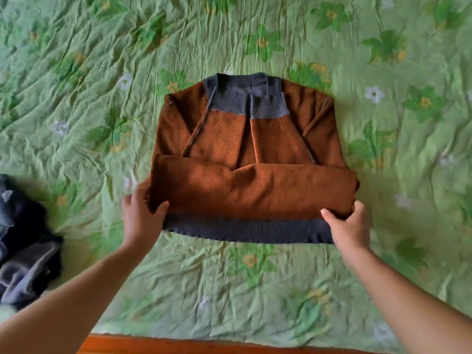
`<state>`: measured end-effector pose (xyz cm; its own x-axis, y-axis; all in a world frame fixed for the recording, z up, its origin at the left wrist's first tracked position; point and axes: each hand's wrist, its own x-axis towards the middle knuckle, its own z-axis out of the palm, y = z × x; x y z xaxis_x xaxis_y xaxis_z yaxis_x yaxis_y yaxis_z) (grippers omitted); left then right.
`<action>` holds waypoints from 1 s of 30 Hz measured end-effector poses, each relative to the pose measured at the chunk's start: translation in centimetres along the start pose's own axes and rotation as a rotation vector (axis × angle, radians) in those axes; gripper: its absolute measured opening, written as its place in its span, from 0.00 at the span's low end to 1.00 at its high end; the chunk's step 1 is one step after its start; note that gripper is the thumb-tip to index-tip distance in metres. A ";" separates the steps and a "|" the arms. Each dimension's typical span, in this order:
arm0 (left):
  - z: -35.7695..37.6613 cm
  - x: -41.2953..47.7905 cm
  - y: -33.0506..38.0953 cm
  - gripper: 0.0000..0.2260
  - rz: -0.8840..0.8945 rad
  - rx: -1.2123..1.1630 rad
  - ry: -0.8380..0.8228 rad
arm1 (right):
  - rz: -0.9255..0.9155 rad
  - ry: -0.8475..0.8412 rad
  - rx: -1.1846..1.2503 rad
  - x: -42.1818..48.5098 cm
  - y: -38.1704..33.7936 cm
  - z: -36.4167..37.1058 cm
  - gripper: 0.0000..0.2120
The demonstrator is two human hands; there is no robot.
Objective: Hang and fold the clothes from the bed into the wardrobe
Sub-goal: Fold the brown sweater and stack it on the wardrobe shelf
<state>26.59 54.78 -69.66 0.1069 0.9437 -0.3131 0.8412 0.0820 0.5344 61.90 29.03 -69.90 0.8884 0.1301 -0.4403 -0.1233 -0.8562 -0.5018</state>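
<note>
Evidently both hands, left (pixel 139 217) and right (pixel 350 226), pinch the sweater (pixel 245 139) hem corners. Sleeves lie tucked inward, so lifting folds it evenly.

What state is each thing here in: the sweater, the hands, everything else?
Brown sweater: lying flat, sleeves folded in, lower part doubled up.
Left hand: grips the fold's left end.
Right hand: grips the fold's right end.
Dark clothes: crumpled heap, unfolded.
Bedsheet: wrinkled.
</note>
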 end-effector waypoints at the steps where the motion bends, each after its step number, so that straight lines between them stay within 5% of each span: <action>1: 0.2 -0.7 0.1 0.20 -0.097 -0.102 -0.037 | 0.059 0.012 0.055 -0.2 0.3 0.1 0.34; 6: -0.1 -3.2 0.3 0.02 -0.229 -0.258 -0.189 | 0.246 -0.187 0.266 -2.2 0.4 0.2 0.09; 9: -2.5 -2.3 2.3 0.07 -0.355 -0.605 -0.410 | 0.246 -0.409 0.447 -2.7 -2.6 -1.8 0.03; 12: -5.7 2.4 6.7 0.07 -0.374 -0.841 -0.554 | 0.244 -0.608 0.590 0.1 -8.9 -4.6 0.10; 16: -7.5 11.7 15.4 0.07 -0.360 -1.087 -0.465 | 0.204 -0.582 0.836 6.1 -19.0 -5.8 0.12; 18: -7.2 14.6 18.7 0.07 -0.350 -1.224 -0.433 | 0.166 -0.554 0.887 7.7 -22.3 -4.6 0.26; 20: -5.3 14.9 20.3 0.10 -0.250 -1.045 -0.359 | 0.021 -0.519 0.705 6.8 -23.4 -2.0 0.32; 22: -1.9 13.3 19.6 0.17 0.024 -0.475 -0.241 | -0.359 -0.355 0.241 5.1 -22.1 1.6 0.28; 25: 4.0 9.5 15.6 0.30 0.420 0.231 -0.284 | -0.871 -0.377 -0.581 2.9 -17.4 7.0 0.34; 27: 6.6 8.6 12.7 0.32 0.534 0.520 -0.246 | -0.977 -0.290 -0.866 3.6 -14.8 9.2 0.38; 30: 8.7 10.3 9.9 0.31 0.616 0.668 -0.112 | -0.975 -0.146 -0.940 6.3 -12.7 11.0 0.39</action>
<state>40.60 62.52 -74.44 0.6596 0.7198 -0.2164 0.7466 -0.6607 0.0780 64.22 46.26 -74.55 0.3786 0.8738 -0.3050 0.9193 -0.3933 0.0144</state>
